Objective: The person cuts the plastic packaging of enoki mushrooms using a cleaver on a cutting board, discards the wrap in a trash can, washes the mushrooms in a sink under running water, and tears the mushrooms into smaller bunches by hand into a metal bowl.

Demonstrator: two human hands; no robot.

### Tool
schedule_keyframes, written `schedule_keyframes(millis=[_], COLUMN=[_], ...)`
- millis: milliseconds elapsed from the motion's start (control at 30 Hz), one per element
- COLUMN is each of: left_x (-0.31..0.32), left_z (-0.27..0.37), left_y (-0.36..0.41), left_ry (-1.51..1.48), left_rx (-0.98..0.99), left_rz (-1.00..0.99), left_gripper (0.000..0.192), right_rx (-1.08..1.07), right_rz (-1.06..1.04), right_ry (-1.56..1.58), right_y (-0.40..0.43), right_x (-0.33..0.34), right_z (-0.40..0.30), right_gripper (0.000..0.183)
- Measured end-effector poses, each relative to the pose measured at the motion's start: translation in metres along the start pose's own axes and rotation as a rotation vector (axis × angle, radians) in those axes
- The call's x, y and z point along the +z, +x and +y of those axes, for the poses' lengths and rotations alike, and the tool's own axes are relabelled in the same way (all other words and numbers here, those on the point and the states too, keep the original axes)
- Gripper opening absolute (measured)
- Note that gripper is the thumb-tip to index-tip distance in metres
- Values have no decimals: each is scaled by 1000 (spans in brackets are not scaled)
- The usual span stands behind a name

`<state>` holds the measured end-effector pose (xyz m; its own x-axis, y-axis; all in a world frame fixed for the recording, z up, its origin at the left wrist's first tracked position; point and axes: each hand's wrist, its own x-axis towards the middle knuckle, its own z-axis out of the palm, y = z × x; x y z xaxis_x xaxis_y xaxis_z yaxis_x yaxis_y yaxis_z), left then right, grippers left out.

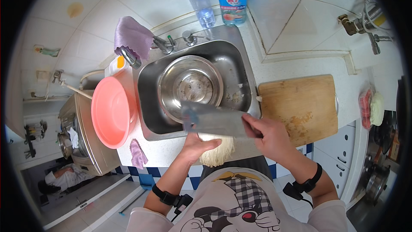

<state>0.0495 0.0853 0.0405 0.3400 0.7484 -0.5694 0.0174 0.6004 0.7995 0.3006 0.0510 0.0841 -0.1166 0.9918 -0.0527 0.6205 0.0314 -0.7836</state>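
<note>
My right hand (272, 137) grips the handle of a cleaver (215, 119), whose broad blade, blurred, reaches left over the near edge of the steel sink (149, 130). Below the blade my left hand (199, 148) holds a pale bundle of thin strands (219, 151), perhaps enoki mushrooms, with the strand ends hanging toward me. The blade hides the bundle's upper part and some of my left fingers. Inside the sink sits a round stainless steel bowl (196, 87), with pale scraps (236, 96) on the sink floor to its right.
A wooden cutting board (299, 109) lies right of the sink. A pink basin (111, 112) stands at left, near a faucet (130, 58) with a purple cloth (133, 37). Behind the sink are a clear bottle (202, 6) and blue detergent bottle (231, 1). Another person (66, 178) is at far lower left.
</note>
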Motion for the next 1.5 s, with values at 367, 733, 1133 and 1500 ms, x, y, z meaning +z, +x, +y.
schedule_keyframes(millis=[367, 733, 1133, 1500], left_x=[-57, -49, -26, -70], left_z=[-58, -39, -12, -41], left_y=[-9, 5, 11, -10], left_ry=[-244, 43, -185, -257], left_rx=[-97, 59, 14, -102], left_rz=[-267, -416, -308, -430], left_gripper=[77, 77, 94, 91], right_rx=[-368, -206, 34, -242], right_rz=[62, -87, -58, -76], right_ry=[-273, -254, 61, -136], right_y=[-10, -18, 1, -18], right_x=[-1, -13, -1, -9], right_z=[-30, -11, 9, -19], right_gripper=[42, 63, 44, 65])
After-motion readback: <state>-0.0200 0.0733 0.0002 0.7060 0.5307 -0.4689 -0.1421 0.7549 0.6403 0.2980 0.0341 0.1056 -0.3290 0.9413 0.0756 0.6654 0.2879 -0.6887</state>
